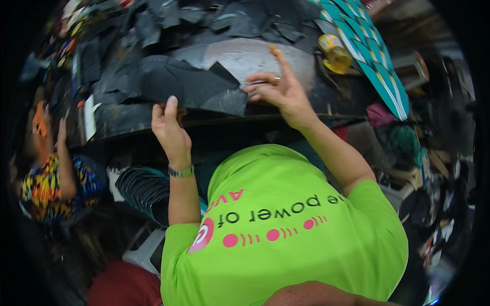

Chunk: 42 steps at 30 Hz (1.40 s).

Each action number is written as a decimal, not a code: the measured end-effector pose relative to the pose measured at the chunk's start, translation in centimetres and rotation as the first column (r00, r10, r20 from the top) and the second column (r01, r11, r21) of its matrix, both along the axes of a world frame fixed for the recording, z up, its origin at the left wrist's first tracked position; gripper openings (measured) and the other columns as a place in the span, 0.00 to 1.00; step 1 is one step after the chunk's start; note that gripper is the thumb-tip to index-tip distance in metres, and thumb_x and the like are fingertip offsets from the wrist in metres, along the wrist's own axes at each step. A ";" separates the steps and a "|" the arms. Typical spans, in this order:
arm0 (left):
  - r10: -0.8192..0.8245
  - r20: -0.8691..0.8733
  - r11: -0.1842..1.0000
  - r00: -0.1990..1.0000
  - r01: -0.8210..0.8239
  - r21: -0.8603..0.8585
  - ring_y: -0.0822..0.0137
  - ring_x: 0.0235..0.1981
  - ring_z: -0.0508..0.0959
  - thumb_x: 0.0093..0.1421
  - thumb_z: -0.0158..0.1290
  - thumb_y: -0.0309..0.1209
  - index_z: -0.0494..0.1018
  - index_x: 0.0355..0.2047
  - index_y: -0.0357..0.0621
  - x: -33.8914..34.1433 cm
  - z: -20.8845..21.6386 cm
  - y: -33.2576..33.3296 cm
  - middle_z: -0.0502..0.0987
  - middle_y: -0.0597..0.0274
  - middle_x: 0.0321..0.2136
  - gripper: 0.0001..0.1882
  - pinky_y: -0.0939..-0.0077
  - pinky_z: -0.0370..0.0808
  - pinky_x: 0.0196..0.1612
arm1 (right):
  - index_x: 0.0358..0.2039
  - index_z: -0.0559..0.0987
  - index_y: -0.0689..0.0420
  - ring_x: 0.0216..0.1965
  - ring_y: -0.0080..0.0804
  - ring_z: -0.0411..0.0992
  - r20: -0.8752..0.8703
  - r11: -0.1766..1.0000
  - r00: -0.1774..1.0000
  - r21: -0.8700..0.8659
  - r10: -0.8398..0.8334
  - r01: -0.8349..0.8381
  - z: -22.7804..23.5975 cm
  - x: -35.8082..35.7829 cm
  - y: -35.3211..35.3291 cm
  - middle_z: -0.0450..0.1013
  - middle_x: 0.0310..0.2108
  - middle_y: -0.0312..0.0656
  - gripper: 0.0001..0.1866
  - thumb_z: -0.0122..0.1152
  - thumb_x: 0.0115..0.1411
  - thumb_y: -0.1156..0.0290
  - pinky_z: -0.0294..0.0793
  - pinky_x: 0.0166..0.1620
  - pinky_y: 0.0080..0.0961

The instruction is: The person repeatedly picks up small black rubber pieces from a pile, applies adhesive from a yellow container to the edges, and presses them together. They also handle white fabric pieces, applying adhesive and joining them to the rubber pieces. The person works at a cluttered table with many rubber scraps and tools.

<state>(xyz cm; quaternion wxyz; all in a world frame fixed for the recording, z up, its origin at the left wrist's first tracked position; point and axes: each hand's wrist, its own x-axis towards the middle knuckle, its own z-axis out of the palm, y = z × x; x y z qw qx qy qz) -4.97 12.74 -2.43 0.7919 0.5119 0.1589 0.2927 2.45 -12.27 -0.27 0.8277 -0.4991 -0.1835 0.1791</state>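
A black flexible sheet (178, 81) lies on the dark workbench (127, 120), hanging slightly over its front edge. My left hand (168, 125), with a metal band on the wrist, grips the near edge of the sheet, thumb up against it. My right hand (278, 89) pinches the sheet's right corner with thumb and curled fingers, while the index finger points upward. Whether a small tool sits in that pinch I cannot tell. My green shirt fills the lower middle of the view.
A grey rounded slab (250, 53) lies under the sheet. Black scraps (204, 20) pile up at the back. A yellow jar (334, 51) and teal patterned sheets (380, 61) are on the right. Another person in a colourful shirt (46, 188) sits at left, beside stacked dark soles (145, 188).
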 end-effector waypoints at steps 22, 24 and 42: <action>-0.748 0.131 0.546 0.650 0.716 -0.436 0.64 0.51 0.78 0.69 0.48 0.27 0.65 0.63 0.30 0.7 -0.7 -11.0 0.76 0.52 0.52 0.23 0.70 0.74 0.57 | 0.60 0.72 0.55 0.40 0.53 0.77 0.521 -0.174 0.849 -0.831 0.090 0.528 3.1 5.5 -14.6 0.79 0.37 0.53 0.29 0.63 0.56 0.67 0.76 0.44 0.43; -0.725 0.020 0.635 0.688 0.679 -0.368 0.64 0.51 0.78 0.69 0.48 0.28 0.66 0.62 0.29 0.8 -0.4 -10.9 0.76 0.51 0.53 0.23 0.69 0.75 0.56 | 0.58 0.74 0.54 0.48 0.55 0.77 0.444 -0.256 0.892 -0.856 0.083 0.450 3.1 6.5 -13.9 0.79 0.44 0.56 0.27 0.60 0.56 0.67 0.77 0.50 0.47; -0.730 0.084 0.569 0.678 0.673 -0.473 0.62 0.49 0.81 0.70 0.50 0.30 0.71 0.56 0.31 0.7 0.0 -11.4 0.78 0.51 0.50 0.18 0.68 0.78 0.55 | 0.47 0.84 0.54 0.32 0.19 0.65 0.474 0.779 0.874 -0.507 -0.104 0.368 2.6 -2.6 -8.1 0.67 0.38 0.35 0.23 0.51 0.55 0.85 0.66 0.39 0.17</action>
